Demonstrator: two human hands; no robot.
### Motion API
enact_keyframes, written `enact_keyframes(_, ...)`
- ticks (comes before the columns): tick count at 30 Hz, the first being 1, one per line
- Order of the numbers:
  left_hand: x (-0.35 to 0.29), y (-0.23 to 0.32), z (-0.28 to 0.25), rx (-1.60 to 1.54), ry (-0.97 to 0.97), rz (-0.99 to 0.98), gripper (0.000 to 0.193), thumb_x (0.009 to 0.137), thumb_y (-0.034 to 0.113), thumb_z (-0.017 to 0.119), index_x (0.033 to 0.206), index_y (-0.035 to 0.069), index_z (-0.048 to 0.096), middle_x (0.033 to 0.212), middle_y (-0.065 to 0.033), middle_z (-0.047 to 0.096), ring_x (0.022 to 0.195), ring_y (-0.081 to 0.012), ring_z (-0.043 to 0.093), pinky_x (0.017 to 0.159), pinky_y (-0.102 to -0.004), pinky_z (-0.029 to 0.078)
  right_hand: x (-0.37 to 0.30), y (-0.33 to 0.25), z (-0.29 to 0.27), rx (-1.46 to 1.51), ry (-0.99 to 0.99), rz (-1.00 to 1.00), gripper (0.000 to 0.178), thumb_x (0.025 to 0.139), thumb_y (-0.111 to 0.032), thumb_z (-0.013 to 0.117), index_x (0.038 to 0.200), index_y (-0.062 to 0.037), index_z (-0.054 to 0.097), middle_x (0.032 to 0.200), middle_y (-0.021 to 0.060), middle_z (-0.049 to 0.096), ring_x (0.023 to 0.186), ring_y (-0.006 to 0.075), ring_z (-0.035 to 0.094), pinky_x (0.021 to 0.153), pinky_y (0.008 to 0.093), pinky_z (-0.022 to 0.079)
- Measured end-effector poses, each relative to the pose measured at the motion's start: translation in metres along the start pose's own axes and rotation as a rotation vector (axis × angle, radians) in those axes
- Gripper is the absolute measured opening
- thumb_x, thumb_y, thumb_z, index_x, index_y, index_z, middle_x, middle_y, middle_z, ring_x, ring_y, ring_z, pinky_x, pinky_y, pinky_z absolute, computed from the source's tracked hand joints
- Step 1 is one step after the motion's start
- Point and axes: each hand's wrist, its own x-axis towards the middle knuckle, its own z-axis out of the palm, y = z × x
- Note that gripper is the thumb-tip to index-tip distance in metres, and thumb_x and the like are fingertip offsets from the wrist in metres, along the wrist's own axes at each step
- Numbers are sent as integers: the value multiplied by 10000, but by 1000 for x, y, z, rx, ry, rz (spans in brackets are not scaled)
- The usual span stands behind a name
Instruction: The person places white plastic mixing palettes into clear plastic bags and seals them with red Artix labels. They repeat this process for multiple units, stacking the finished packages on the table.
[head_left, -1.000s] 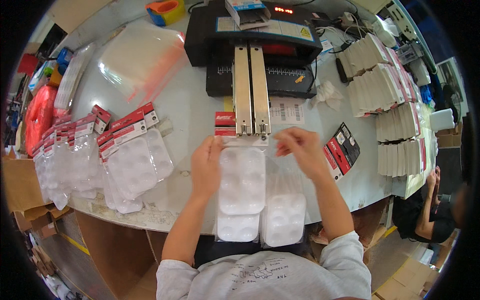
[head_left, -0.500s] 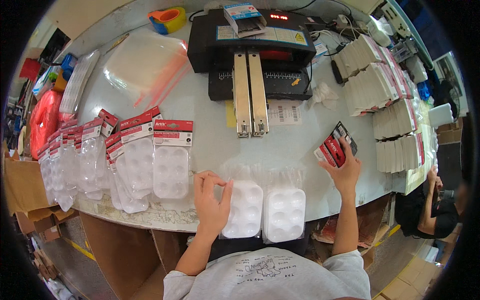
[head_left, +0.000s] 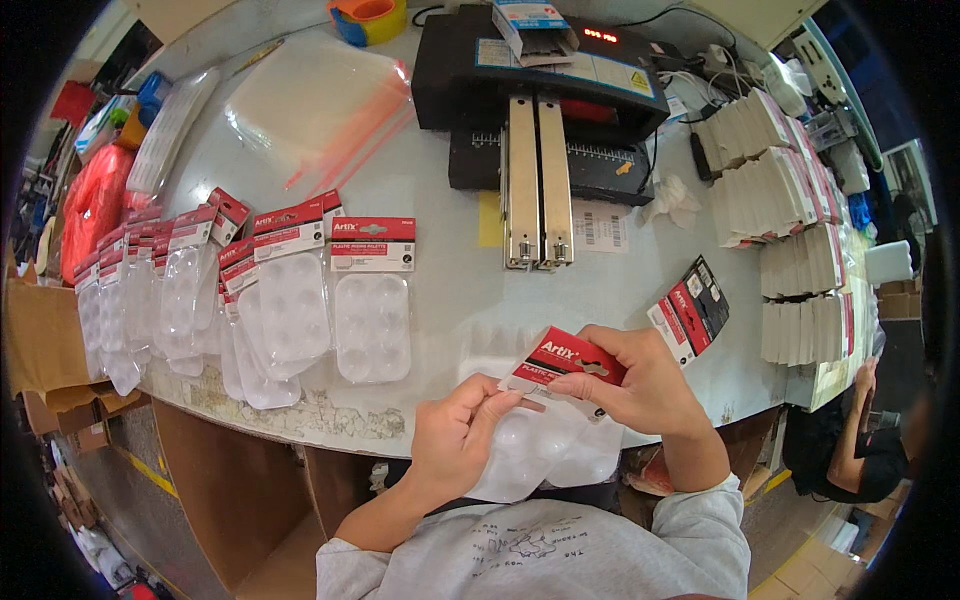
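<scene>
Leaving an open strip of white table between the packaged palette on the left and the small stack of red-and-black header cards on the right. Blocking the far side with the black sealing machine and its two metal bars. Crowding the left edge with overlapping palette packs; walling the right with stacked white cards.

Red header card at the desk's near edge, pinched by both hands over a clear tray. Bagged trays with red-white headers fan along the left edge. Red-black card stack near right. White card stacks, possibly labels, right edge. White label mid-desk.
</scene>
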Motion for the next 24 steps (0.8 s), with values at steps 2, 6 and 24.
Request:
enact_keyframes(2, 2, -1, 0, 33, 14, 34, 170, 910, 136, 567, 837, -12, 609, 650, 17, 570, 600, -25, 422, 520, -192, 348, 3, 1, -2, 51, -26, -64, 307, 775, -276, 720, 825, 6, 608, 559, 142, 495, 459, 218, 378, 460, 303, 359)
enact_keyframes(6, 3, -5, 5, 42, 55, 130, 148, 898, 149, 586, 842, 19, 627, 520, -12, 460, 468, -44, 363, 431, -222, 313, 4, 11, -9, -113, -88, -131, 297, 768, -265, 725, 836, 1, 609, 588, 152, 518, 463, 264, 446, 480, 310, 383)
enact_keyframes(24, 36, -28, 11, -136, 372, 76, 265, 944, 167, 498, 751, -14, 511, 635, 9, 474, 625, -53, 383, 570, -217, 350, 3, 63, 16, 718, 2, 349, 171, 843, -131, 616, 810, 35, 644, 703, 54, 635, 569, 95, 592, 493, 214, 424)
